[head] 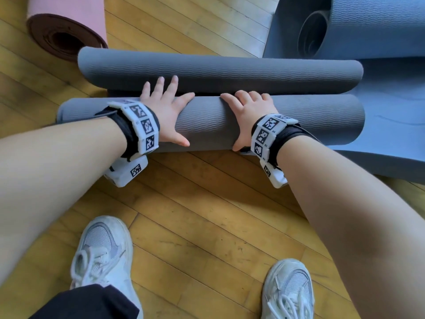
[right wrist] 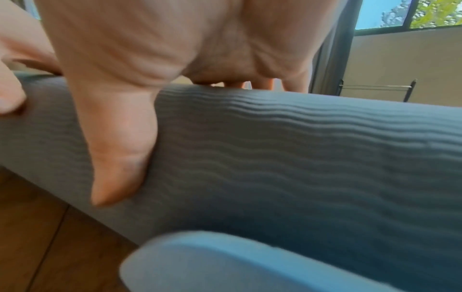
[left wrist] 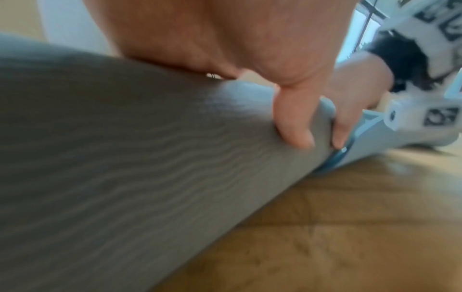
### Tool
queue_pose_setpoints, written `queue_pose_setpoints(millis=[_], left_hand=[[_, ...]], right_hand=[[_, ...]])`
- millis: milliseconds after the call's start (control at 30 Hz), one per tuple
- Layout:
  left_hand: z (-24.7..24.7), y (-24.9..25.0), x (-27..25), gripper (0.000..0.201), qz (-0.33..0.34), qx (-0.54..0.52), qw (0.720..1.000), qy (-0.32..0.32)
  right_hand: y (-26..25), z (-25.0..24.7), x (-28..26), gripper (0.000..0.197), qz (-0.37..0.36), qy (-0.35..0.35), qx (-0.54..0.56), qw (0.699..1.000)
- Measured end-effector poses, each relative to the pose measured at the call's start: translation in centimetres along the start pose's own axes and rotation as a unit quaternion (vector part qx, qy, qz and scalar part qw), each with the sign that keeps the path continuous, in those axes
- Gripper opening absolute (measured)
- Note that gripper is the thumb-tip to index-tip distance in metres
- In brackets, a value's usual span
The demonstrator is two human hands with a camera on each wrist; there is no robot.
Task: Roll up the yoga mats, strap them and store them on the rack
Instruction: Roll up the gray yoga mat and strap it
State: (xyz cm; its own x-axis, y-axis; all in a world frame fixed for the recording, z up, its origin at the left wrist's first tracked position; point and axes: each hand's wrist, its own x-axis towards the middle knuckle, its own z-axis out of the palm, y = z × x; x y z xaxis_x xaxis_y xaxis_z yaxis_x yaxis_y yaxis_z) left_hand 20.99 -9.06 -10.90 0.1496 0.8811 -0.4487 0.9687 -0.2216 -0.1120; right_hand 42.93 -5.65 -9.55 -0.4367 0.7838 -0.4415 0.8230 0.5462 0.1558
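Observation:
A grey ribbed yoga mat lies across the wooden floor with a roll at each end: a near roll [head: 299,120] and a far roll [head: 218,74], side by side. My left hand [head: 174,116] presses flat on the near roll, fingers spread and straight towards the far roll, thumb [left wrist: 295,122] on the near side. My right hand [head: 241,118] grips the same roll [right wrist: 300,158] just to the right, with its fingers curled over the top and its thumb [right wrist: 120,158] pressed into the near face. No strap is visible.
A pink mat [head: 69,26] lies loosely rolled at the back left. A blue mat [head: 368,26] is part rolled at the back right, and its flat part [head: 391,125] runs under the grey rolls' right ends. My white shoes [head: 103,256] stand below. A thin metal frame [right wrist: 375,87] stands by the wall.

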Motion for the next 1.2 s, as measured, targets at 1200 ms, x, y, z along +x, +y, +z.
queue_pose_setpoints(millis=[1200], left_hand=[[0.4, 1.7, -3.5, 0.127, 0.038, -0.035, 0.996, -0.068]], right_hand=[[-0.7, 2.1, -3.0, 0.067, 0.02, 0.014, 0.122, 0.992]])
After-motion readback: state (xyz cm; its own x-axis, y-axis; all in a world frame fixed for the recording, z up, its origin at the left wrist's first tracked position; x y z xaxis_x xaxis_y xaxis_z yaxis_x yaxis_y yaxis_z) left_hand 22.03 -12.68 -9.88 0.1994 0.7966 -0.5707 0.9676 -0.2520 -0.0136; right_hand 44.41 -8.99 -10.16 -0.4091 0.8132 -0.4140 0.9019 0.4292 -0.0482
